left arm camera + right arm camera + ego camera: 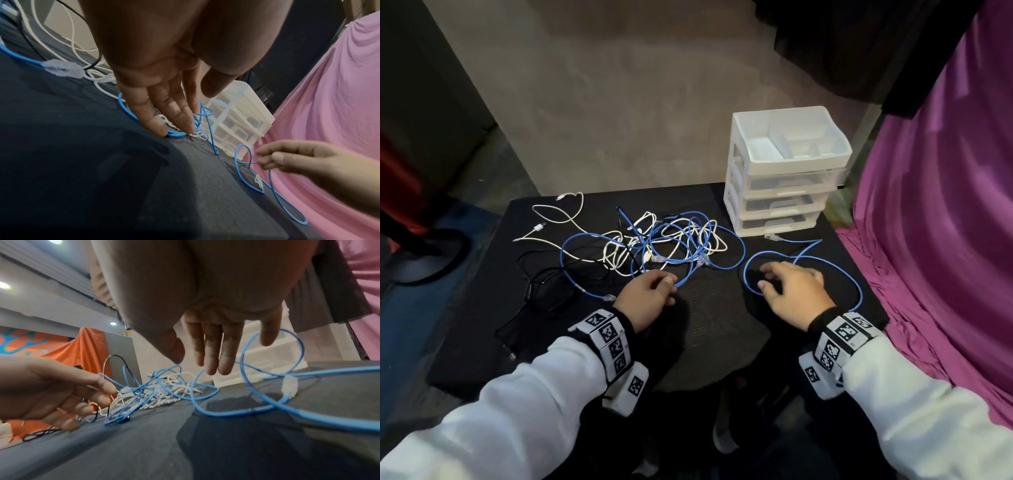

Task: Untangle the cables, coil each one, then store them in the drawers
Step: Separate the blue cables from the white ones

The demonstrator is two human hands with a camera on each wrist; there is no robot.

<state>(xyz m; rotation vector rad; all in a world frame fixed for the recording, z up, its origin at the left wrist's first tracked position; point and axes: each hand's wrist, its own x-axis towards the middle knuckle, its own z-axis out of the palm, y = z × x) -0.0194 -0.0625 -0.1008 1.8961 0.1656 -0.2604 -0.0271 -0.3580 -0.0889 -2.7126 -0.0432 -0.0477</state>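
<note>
From the head view, a tangle of thin blue network cables (681, 240), white charging cables (571, 219) and a black cable (541, 284) lies across the dark fabric-covered table (709, 329). A white plastic three-drawer unit (784, 178), its drawers closed, stands at the far right. The left hand (647, 298) rests at the near edge of the tangle, its fingertips on a blue loop. The right hand (794, 291), fingers spread and relaxed, sits over a separate blue loop (856, 284) to the right.

In the left wrist view, the left hand's (156, 91) straight fingers press a blue strand to the table; they do not curl round it. The right hand (292, 159) seems to touch a blue strand; I cannot tell whether it pinches it.

In the right wrist view, the right hand's (213, 340) fingers hang straight above the blue loop, holding nothing visibly.
</note>
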